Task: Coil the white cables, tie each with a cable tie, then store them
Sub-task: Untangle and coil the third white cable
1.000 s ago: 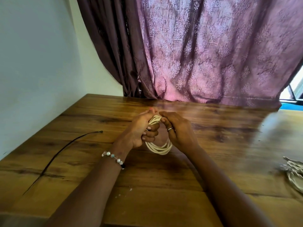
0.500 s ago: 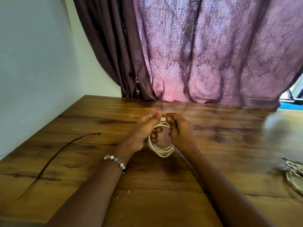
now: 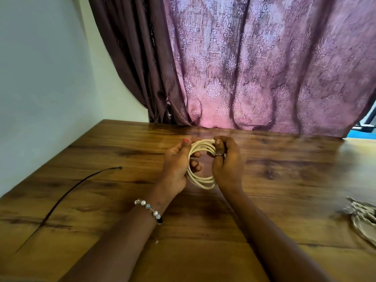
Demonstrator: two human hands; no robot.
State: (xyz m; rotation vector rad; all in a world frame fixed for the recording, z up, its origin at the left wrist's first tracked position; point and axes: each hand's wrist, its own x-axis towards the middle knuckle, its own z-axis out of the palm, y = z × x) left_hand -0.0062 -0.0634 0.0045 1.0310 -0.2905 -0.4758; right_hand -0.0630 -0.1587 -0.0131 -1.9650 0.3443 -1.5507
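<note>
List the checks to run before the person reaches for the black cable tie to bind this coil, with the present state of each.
1. White cable coil gathered into loops: ok.
2. Left hand grips the coil's left side: ok.
3. Right hand pinches the coil's top right: ok.
4. Loose cable end tucked in: cannot tell, the fingers hide it.
5. Black cable tie within sight, lying on the table left of the hands: ok.
6. A hand free to fetch the tie: not ok, both hold the coil.
</note>
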